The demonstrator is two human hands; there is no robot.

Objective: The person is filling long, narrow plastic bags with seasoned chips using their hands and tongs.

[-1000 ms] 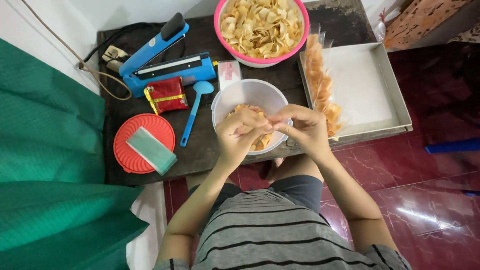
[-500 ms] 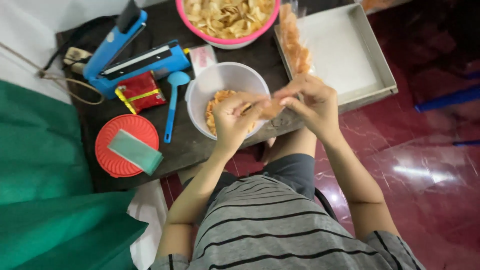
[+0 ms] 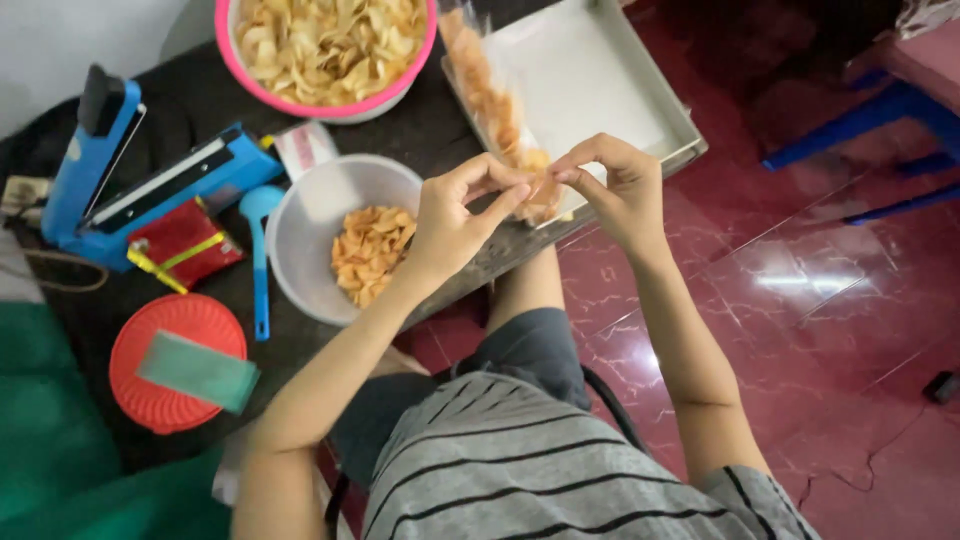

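Note:
My left hand [image 3: 455, 215] and my right hand [image 3: 615, 185] meet over the table's near edge, fingertips pinched on the mouth of a small clear bag of orange chips [image 3: 540, 190]. The bag hangs between the two hands, partly hidden by the fingers. Just left of my left hand stands a white bowl [image 3: 300, 230] with a small heap of orange chips [image 3: 370, 250]. A longer clear bag filled with orange chips [image 3: 480, 80] lies beyond my hands, along the left edge of a grey tray [image 3: 600, 70].
A pink-rimmed bowl of pale chips [image 3: 325, 45] stands at the back. A blue heat sealer [image 3: 140, 185], a red packet [image 3: 180, 245], a blue spoon [image 3: 258, 260] and a red round lid with a green block [image 3: 180, 365] fill the dark table's left. Red tiled floor lies to the right.
The view has swung left and tilted. My hands have shifted from over the white bowl to its right, near the tray's corner, still pinching the small bag.

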